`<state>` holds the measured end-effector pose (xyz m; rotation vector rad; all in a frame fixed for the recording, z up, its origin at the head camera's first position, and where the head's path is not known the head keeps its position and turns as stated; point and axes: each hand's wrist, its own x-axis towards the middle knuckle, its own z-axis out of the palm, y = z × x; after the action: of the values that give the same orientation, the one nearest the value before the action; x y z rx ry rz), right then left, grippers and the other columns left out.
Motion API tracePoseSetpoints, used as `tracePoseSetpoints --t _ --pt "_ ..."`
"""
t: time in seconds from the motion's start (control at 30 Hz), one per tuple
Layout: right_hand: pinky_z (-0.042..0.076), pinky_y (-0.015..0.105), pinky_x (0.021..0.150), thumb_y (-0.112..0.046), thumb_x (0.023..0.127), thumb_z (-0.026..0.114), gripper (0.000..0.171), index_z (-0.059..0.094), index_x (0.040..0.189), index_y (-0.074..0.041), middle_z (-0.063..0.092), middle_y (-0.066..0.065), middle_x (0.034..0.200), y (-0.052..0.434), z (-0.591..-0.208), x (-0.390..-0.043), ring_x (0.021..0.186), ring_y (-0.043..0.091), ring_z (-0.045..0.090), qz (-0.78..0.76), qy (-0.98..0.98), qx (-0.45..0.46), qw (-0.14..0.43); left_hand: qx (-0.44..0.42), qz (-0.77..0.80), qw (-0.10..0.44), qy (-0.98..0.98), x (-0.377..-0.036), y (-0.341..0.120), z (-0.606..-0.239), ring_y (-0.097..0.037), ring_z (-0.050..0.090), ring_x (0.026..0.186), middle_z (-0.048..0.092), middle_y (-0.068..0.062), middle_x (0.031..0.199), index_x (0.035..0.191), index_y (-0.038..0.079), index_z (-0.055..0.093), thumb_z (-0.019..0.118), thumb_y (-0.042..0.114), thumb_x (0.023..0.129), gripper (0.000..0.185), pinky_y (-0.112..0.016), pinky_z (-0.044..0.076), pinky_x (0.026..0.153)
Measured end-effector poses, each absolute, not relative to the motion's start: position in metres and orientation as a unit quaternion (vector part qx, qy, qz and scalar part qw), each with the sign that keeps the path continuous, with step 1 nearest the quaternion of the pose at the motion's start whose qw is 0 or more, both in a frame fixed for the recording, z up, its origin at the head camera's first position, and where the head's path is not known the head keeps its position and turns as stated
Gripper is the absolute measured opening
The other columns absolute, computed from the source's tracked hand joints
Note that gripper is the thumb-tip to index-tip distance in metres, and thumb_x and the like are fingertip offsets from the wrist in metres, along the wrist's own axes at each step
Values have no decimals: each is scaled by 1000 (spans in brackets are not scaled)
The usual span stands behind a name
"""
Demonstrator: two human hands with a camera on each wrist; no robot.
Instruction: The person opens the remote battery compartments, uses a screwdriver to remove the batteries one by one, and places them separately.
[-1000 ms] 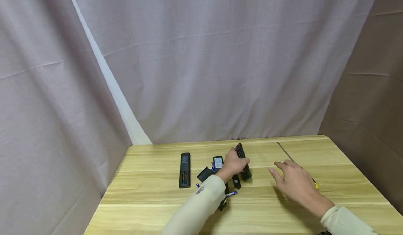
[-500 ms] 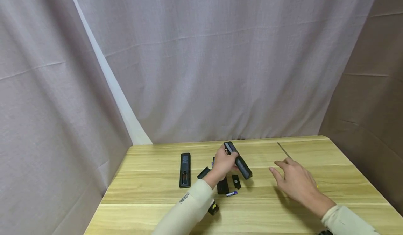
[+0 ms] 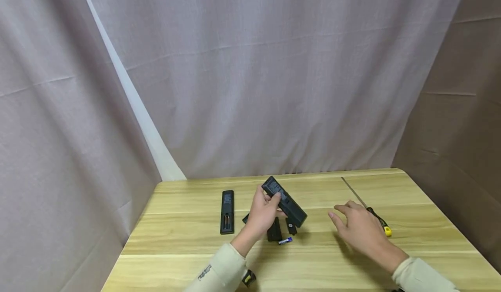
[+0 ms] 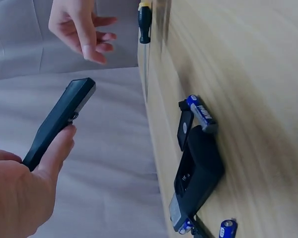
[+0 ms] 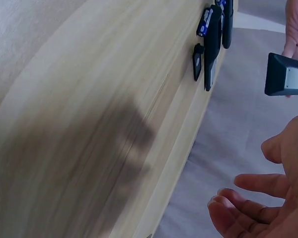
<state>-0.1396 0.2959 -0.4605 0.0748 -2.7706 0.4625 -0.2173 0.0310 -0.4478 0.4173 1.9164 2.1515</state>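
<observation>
My left hand grips a black remote control above the table, thumb lying on its labelled back. That remote is tilted, its back turned up towards the head camera. In the left wrist view it slants upward from the left hand. My right hand hovers to the right, fingers loosely bent around nothing. Below the held remote lie another black remote with its battery compartment open, a small battery cover and a blue-and-silver battery. The left hand partly hides this group in the head view.
A further remote lies face down at the left, batteries showing in its uncovered compartment. Beside the right hand rests a screwdriver with a black and yellow handle. Another battery lies near the open remote. A grey curtain stands behind the table.
My left hand has turned the remote over, from buttons showing to its back showing, and drawn it slightly left. The right hand has barely moved; more of the screwdriver handle shows beside it.
</observation>
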Motion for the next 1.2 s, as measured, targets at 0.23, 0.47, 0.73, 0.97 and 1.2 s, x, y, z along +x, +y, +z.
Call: tracePoseSetpoints --t 0.23,0.47,0.73,0.97,1.2 --pt "56 39 56 -34 102 73 34 81 110 -3 75 6 93 290 -459 -140 72 15 65 169 -971 32 164 159 739 91 648 -199 27 -447 -37 74 121 67 -28 134 142 5 38 50 11 113 32 -42 70 91" --pt "47 28 53 -34 102 73 23 82 94 -14 71 -3 80 280 -457 -141 65 7 54 150 -974 47 165 151 738 76 654 -191 27 -443 -32 76 118 68 -26 135 141 8 39 50 10 112 32 -35 70 88" --pt "37 25 52 -31 104 71 32 71 73 -20 58 -7 64 272 -452 -145 57 8 45 168 -970 49 167 151 736 75 655 -188 24 -443 -32 74 124 67 -25 138 143 10 39 49 12 113 32 -31 69 91" --pt "27 21 48 -32 105 69 50 49 60 -23 38 -10 55 258 -445 -150 51 6 34 187 -967 58 164 151 750 67 641 -188 21 -447 -38 72 126 66 -29 138 144 6 38 50 9 113 33 -36 68 96" --pt "27 20 48 -36 106 68 51 48 60 -23 36 -12 54 231 -437 -156 51 5 33 248 -960 62 112 149 739 63 654 -191 16 -449 -33 75 121 68 -26 136 148 12 37 49 13 114 36 -33 67 97"
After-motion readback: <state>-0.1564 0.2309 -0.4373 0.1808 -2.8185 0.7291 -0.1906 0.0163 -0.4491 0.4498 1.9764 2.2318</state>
